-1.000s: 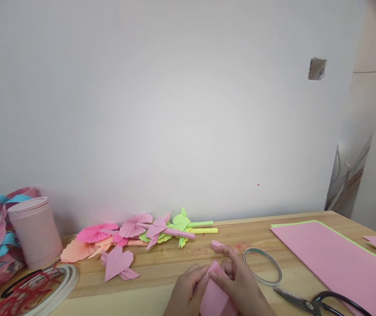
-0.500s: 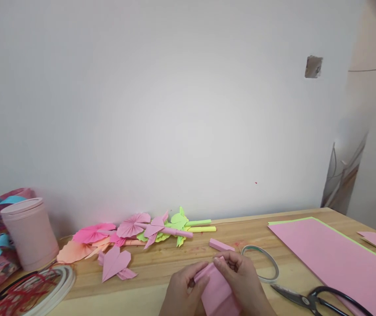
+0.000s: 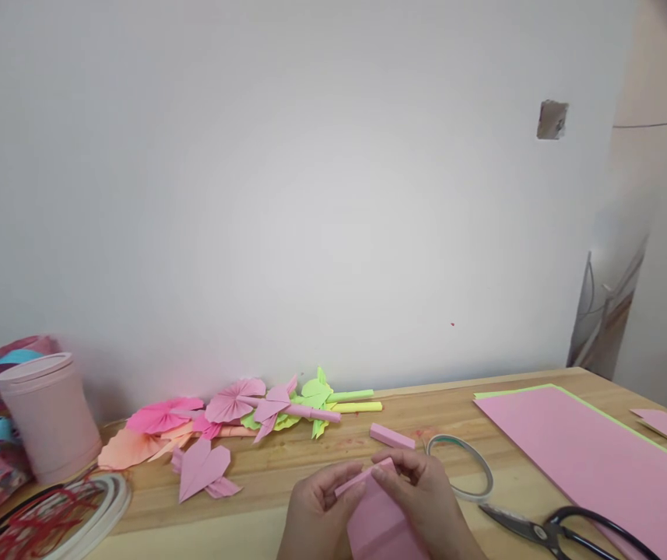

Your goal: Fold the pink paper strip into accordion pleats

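Between my hands is a sheet of pink paper (image 3: pixel 380 523), its far edge folded over in a narrow strip. My left hand (image 3: pixel 322 505) pinches the left end of that folded edge between thumb and fingers. On the other end my right hand (image 3: pixel 420 491) grips with the thumb on top and the fingers behind. The paper's lower part runs out of the picture. Just beyond my hands lies a small folded pink paper bar (image 3: pixel 392 435). A roll of tape (image 3: pixel 473 495) rests on its side right of my right hand, near black-handled scissors (image 3: pixel 538 532).
Pink and green paper sheets (image 3: pixel 595 451) lie at right. Paper fans and flowers with rolled stems (image 3: pixel 235 400) lie along the wall, a folded pink paper heart (image 3: pixel 203 468) before them. At left stand a pink canister (image 3: pixel 50 420), white hoops (image 3: pixel 112 509) and red string (image 3: pixel 41 525).
My hands have shifted slightly left with the pink paper. Its folded edge now looks flatter and straighter. The view has turned a little.
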`<action>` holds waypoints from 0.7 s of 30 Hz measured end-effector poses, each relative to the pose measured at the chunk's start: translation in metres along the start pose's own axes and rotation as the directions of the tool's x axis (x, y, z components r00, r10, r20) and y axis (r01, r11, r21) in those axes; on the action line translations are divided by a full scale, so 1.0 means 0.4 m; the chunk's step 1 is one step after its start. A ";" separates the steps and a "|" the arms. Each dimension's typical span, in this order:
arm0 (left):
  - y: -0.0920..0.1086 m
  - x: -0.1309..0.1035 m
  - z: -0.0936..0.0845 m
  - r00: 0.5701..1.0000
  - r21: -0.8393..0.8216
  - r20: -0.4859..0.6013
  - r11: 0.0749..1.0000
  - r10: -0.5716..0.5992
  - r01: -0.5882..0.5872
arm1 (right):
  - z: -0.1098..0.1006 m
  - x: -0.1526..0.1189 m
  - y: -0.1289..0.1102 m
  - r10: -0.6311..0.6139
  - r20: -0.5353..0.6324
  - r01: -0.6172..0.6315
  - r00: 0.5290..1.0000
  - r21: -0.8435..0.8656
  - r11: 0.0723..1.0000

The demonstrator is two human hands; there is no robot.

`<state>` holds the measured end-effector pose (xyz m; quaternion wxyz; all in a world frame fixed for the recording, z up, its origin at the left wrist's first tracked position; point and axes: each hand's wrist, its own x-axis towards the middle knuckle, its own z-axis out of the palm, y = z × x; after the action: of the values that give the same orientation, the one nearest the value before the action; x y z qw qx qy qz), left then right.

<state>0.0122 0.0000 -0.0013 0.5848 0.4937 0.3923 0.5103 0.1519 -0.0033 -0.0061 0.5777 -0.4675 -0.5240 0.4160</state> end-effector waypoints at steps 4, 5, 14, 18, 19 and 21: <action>-0.007 0.007 -0.008 1.000 0.021 0.031 1.000 0.006 -0.007 | 0.002 -0.003 -0.001 0.013 0.057 -0.016 0.998 0.057 0.998; -0.007 0.008 -0.011 1.000 0.042 0.024 0.999 0.011 -0.012 | 0.002 -0.005 -0.005 0.017 0.069 -0.023 0.998 0.082 0.996; 0.022 0.003 -0.031 0.993 0.077 0.118 0.996 0.024 -0.033 | -0.011 -0.002 -0.027 0.031 0.169 -0.062 0.985 0.182 0.981; 0.021 -0.004 -0.020 0.996 0.101 0.086 0.994 0.029 -0.038 | 0.006 -0.006 -0.011 0.083 0.084 -0.104 0.993 0.291 0.951; 0.019 -0.006 -0.017 0.997 0.117 0.074 0.992 0.031 -0.040 | 0.010 -0.006 -0.005 0.084 0.082 -0.105 0.993 0.301 0.948; 0.015 -0.009 -0.013 0.997 0.163 0.050 0.985 0.051 -0.059 | 0.013 -0.005 0.005 0.048 0.089 -0.069 0.995 0.246 0.967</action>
<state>0.0055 -0.0027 0.0035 0.5365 0.5625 0.4058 0.4806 0.1467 -0.0044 -0.0083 0.5971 -0.3890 -0.4770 0.5144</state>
